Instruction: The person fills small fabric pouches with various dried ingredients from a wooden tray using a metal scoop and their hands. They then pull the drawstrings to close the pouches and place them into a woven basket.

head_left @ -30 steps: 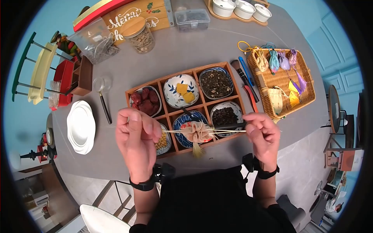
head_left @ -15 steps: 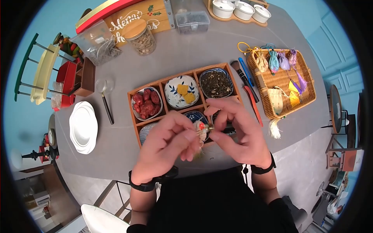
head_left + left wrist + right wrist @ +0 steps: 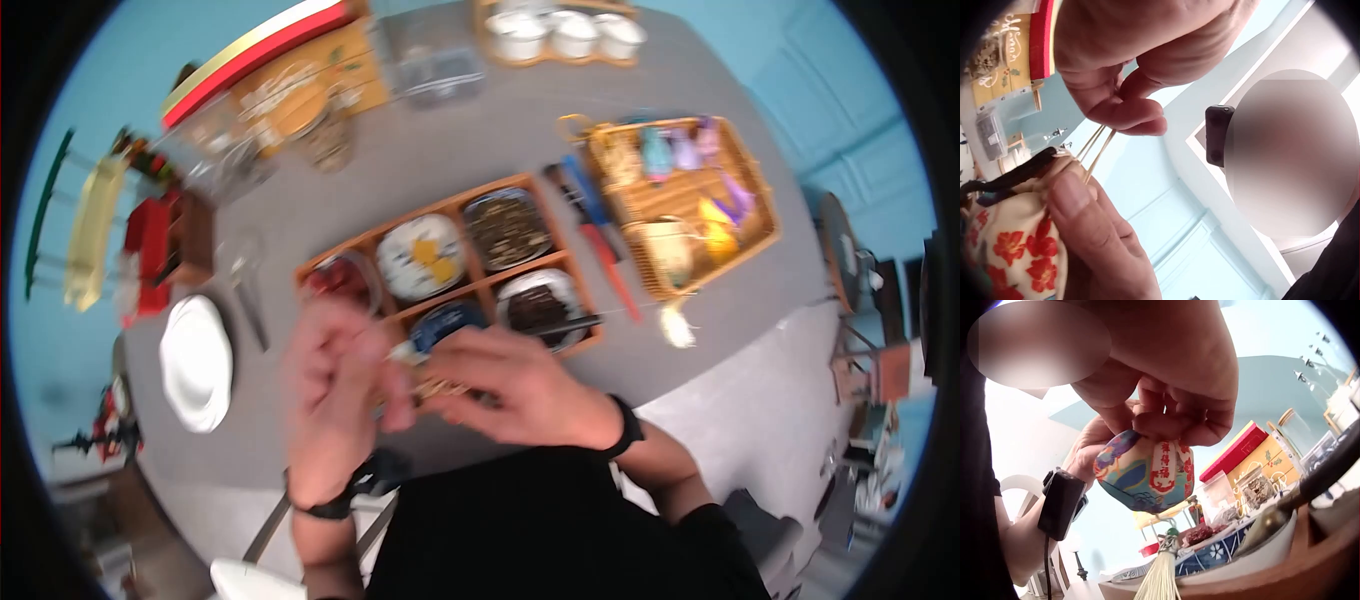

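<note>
A small floral drawstring sachet (image 3: 1147, 472) hangs from my right hand (image 3: 520, 385), whose thumb and fingers pinch its gathered neck. Its red flowers show in the left wrist view; in the right wrist view it has a blue and teal side with lettering. Below it dangles a pale tassel (image 3: 1159, 575) with a green bead. My left hand (image 3: 340, 375), blurred in the head view, pinches the thin cords (image 3: 1096, 153) rising from the neck. Both hands are close together over the near side of the divided wooden tray (image 3: 565, 258), hiding most of the sachet in the head view.
Bowls in the tray hold red dates, yellow blocks (image 3: 435, 260), dried herbs (image 3: 507, 228) and dark pieces, with a black-handled spoon (image 3: 565, 326). Right of it lie a red-handled tool (image 3: 615, 270) and a wicker basket (image 3: 650, 195) of sachets. White dishes (image 3: 195, 360) sit left.
The hands were wide apart, stretching the cords on either side of the sachet; then they came together. Now the right hand grips the sachet's neck and the left holds the cords. The head view has shifted.
</note>
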Tool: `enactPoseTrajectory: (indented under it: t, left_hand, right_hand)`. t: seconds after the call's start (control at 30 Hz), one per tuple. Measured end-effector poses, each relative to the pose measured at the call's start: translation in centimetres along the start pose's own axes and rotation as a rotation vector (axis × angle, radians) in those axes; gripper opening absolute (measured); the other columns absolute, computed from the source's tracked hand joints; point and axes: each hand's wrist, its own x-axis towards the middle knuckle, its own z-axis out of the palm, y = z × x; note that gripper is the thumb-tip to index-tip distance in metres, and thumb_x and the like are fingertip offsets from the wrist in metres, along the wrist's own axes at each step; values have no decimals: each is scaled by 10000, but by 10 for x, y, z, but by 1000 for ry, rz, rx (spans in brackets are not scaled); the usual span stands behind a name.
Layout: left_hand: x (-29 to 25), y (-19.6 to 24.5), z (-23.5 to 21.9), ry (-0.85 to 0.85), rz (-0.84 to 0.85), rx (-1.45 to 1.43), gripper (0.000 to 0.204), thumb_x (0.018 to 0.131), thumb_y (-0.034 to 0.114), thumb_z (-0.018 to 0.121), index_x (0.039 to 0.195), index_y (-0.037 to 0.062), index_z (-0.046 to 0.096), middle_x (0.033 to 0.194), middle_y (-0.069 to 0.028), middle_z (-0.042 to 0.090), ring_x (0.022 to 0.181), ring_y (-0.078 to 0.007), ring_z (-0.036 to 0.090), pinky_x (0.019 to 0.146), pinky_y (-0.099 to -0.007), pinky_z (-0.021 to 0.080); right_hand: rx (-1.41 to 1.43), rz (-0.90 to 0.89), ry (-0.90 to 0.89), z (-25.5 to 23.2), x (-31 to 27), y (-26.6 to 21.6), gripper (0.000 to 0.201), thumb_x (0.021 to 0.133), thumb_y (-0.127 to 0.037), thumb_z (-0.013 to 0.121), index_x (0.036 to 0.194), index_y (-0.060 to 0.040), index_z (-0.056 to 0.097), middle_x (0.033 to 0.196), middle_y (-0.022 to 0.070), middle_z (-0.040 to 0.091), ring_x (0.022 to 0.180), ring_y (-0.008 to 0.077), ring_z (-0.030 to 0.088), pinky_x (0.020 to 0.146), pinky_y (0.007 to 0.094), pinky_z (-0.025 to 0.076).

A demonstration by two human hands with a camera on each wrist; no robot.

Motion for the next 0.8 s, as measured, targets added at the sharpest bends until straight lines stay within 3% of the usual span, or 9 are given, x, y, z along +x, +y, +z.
enactPoseTrajectory:
  t: [0.1, 0.13, 0.17, 0.23, 0.33, 0.43, 0.53, 0.67, 0.8]
  left_hand:
    - [-1, -3, 8, 12, 122, -83, 138, 1019, 164, 517, 1000, 38, 465, 683, -67, 551, 462, -126, 536, 380, -208, 407]
    - [1, -3, 5, 17, 164, -4, 165, 1018, 189, 525, 1044, 36, 469, 714, -96, 594, 530, -168, 596, 446, -230, 461]
    - [4, -1, 0, -15, 198, 39, 243, 1018, 231, 527, 1149, 31, 488, 857, -126, 653, 726, -188, 657, 557, -265, 513]
    - [10, 0, -3, 115, 235, 97, 315, 1003, 264, 541, 1186, 13, 486, 980, -166, 666, 888, -214, 664, 678, -297, 539]
    - [4, -10, -64, 107, 200, 139, 313, 1012, 264, 527, 1207, 20, 504, 1018, -121, 637, 946, -179, 612, 741, -294, 481]
    - [-8, -20, -117, 249, 194, 102, 276, 1015, 233, 527, 1193, 22, 526, 978, -85, 602, 891, -153, 577, 724, -282, 432]
    - [-13, -28, -147, 400, 173, 100, 279, 1013, 246, 550, 1197, 36, 559, 970, -48, 587, 865, -120, 537, 765, -250, 400]
    - [-10, -36, -143, 499, 194, 68, 251, 1013, 231, 552, 1173, 38, 565, 962, -40, 596, 844, -106, 541, 748, -238, 399]
    - [-4, -42, -123, 452, 166, 51, 209, 1014, 230, 552, 1123, 52, 568, 924, -33, 603, 798, -103, 550, 710, -227, 412]
  right_hand:
    - [-57, -13, -16, -25, -3, -12, 199, 850, -148, 702, 1007, -43, 643, 951, 87, 608, 772, 302, 604, 673, 383, 474]
    - [-122, 28, -50, -41, -2, -21, 209, 828, -95, 737, 1017, -21, 686, 936, 96, 640, 788, 249, 644, 683, 342, 512]
    - [-151, 40, -40, -57, -5, -24, 209, 828, -95, 737, 1017, -21, 686, 936, 96, 640, 788, 249, 644, 683, 342, 512]
    - [-187, 130, 80, -95, -15, -28, 159, 837, -71, 721, 983, -9, 703, 925, 84, 652, 760, 197, 649, 661, 341, 510]
    - [-293, 242, 276, -162, -39, -15, 150, 840, -46, 705, 977, 15, 711, 911, 74, 659, 754, 158, 629, 664, 319, 499]
    - [-541, 480, 419, -238, -58, -4, 178, 868, -71, 670, 1002, 38, 709, 860, 76, 647, 757, 154, 609, 694, 296, 487]
    - [-670, 573, 533, -306, -75, 26, 218, 869, -115, 652, 1014, 33, 721, 820, 86, 646, 723, 168, 623, 646, 311, 504]
    - [-944, 685, 530, -387, -80, 82, 296, 869, -203, 670, 1040, 36, 704, 898, 147, 681, 809, 240, 655, 748, 343, 505]
    - [-990, 715, 510, -427, -65, 143, 333, 857, -244, 675, 1063, 16, 704, 955, 186, 693, 876, 307, 679, 795, 379, 515]
